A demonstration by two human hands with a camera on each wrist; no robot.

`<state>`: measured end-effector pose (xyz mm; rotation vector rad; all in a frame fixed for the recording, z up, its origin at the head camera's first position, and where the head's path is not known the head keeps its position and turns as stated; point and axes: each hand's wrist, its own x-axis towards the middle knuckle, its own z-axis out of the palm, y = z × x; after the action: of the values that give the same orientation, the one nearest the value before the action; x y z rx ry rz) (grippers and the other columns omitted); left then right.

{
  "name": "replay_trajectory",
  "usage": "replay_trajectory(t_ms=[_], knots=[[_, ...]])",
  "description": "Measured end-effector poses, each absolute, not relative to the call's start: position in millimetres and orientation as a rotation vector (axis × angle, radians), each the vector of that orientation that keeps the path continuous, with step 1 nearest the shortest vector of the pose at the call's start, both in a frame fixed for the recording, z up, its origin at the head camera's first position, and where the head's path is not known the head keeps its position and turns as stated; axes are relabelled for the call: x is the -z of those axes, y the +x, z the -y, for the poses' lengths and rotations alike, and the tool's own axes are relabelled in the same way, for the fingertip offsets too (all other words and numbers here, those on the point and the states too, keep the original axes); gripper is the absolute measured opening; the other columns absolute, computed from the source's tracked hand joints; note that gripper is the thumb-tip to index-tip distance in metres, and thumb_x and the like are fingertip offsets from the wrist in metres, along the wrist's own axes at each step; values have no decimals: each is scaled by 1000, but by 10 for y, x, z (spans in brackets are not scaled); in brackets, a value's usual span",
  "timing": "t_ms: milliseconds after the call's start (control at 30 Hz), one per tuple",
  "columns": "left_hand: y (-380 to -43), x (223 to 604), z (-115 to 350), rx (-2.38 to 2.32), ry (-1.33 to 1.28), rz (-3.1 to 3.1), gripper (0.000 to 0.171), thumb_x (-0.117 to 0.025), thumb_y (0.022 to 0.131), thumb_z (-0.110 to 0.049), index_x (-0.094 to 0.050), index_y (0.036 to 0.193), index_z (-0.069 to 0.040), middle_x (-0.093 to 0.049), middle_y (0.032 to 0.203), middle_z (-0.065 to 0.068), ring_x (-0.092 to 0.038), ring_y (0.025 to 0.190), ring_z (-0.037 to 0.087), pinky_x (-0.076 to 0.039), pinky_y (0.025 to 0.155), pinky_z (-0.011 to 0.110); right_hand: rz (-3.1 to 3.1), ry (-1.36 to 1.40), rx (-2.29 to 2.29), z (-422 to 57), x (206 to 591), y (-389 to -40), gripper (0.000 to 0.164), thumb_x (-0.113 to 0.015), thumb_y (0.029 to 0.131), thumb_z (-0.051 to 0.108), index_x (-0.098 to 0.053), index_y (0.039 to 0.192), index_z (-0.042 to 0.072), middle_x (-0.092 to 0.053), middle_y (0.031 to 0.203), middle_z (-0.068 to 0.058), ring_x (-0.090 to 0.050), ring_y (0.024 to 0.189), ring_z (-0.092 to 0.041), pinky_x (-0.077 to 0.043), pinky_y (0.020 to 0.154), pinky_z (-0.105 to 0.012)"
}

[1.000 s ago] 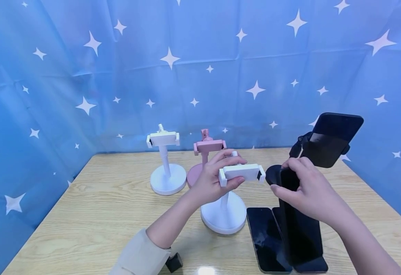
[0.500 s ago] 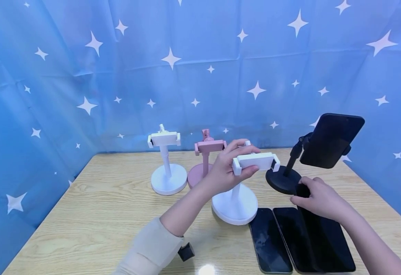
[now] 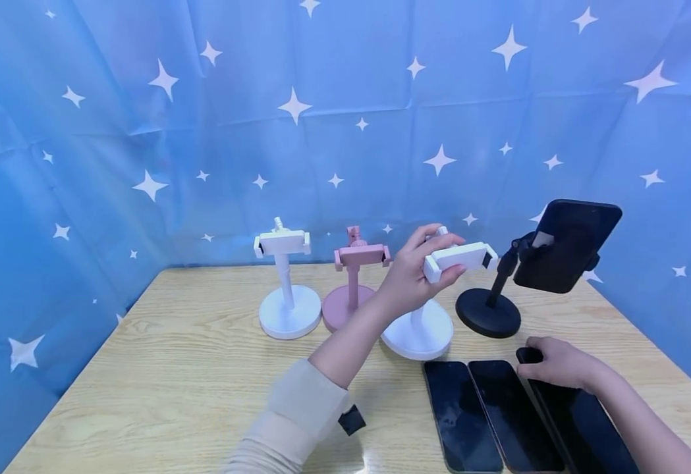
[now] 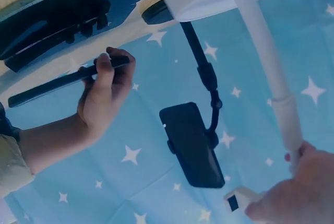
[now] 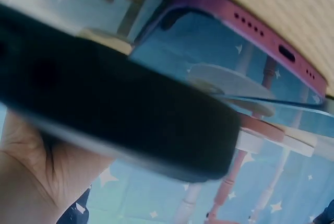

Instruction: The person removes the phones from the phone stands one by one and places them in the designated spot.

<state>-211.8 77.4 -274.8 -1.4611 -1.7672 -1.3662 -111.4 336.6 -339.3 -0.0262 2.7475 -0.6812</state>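
In the head view my left hand (image 3: 416, 270) grips a white phone stand (image 3: 417, 332) at its clamp head (image 3: 460, 259), fingers behind and thumb in front. Whether its round base touches the table cannot be told. To the right, my right hand (image 3: 564, 364) pinches the far end of a black phone (image 3: 585, 428), beside two dark phones (image 3: 462, 415) lying side by side. The left wrist view shows that phone (image 4: 57, 85) between thumb and fingers, apart from the table surface. Up close, the right wrist view has the held phone (image 5: 120, 104) large and blurred.
A black stand (image 3: 487, 313) at the back right carries a phone (image 3: 567, 247) in its clamp. Another white stand (image 3: 288, 313) and a pink stand (image 3: 351, 306) stand at the back, their clamps holding nothing. A blue star-patterned curtain (image 3: 345, 131) hangs behind the wooden table (image 3: 203, 382).
My left hand has moved the white stand right and farther back. My right hand has carried the black phone right and nearer, off the two other phones, uncovering the black stand's base.
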Motion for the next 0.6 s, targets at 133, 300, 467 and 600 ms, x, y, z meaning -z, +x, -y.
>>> replay_trajectory(t_ms=[133,300,467,600], knots=[[-2185,2765,-860,1363,-1451,1762,32,-69,81,-7,-59,110,-1,-47,120,17,-48,106,20,-45,78,12,-2735,-5,669,-3411,3443,-1121,57,-61,83,27,-46,116,-17,-55,100,-21,-50,85,-28,-42,69,-38],[-2280,2785,-927,1312,-1430,1770,31,-68,81,-8,-59,111,-1,-46,121,18,-49,102,21,-45,76,11,-2739,15,653,-3420,3473,-1149,61,-61,82,27,-43,118,-20,-54,105,-25,-49,87,-29,-42,70,-38],[-2343,2788,-1007,1302,-1410,1824,31,-67,83,-10,-59,112,-4,-46,123,16,-45,111,23,-44,80,13,-2725,42,673,-3432,3496,-1151,55,-59,82,24,-45,115,-17,-52,94,-15,-46,81,-26,-37,65,-35],[-2381,2805,-1068,1316,-1406,1865,31,-66,84,-13,-59,113,-6,-44,126,14,-41,117,22,-44,83,15,-2726,46,671,-3441,3506,-1148,61,-59,82,25,-42,118,-21,-52,102,-28,-49,86,-29,-42,70,-38]])
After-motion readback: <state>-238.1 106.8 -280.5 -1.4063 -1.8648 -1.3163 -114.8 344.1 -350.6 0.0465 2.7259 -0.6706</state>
